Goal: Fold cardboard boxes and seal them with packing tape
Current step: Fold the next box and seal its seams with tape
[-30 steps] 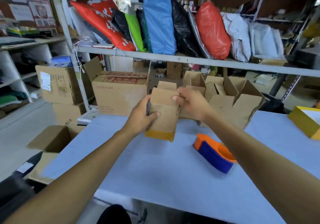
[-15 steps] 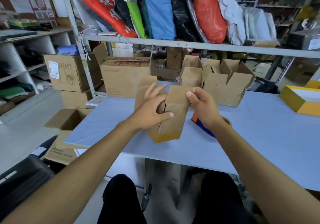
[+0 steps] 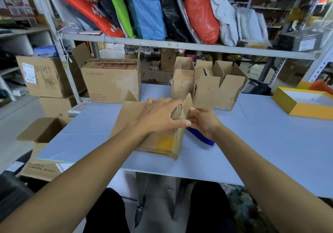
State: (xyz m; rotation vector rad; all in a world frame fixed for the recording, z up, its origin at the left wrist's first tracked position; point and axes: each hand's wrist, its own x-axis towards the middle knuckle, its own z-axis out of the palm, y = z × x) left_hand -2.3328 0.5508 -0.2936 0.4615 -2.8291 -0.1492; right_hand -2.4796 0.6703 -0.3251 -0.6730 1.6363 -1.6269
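A small brown cardboard box [image 3: 158,146] with a yellow tape patch lies on its side on the pale blue table [image 3: 270,142]. My left hand [image 3: 158,117] lies flat over its top with straight fingers, pressing a flap down. My right hand [image 3: 203,122] pinches an upright flap at the box's right end. Behind my right wrist the blue and orange tape dispenser [image 3: 201,136] is mostly hidden.
Several opened small boxes [image 3: 212,88] stand at the table's far edge beside a large carton [image 3: 110,83]. A yellow tray-like box [image 3: 304,101] sits at the right. An open carton [image 3: 41,131] stands on the floor at left. A shelf rail [image 3: 180,46] with bags runs above.
The box has come down from mid-air onto the table and now lies on its side. My left hand has flattened over its top; my right hand has shifted to the end flap.
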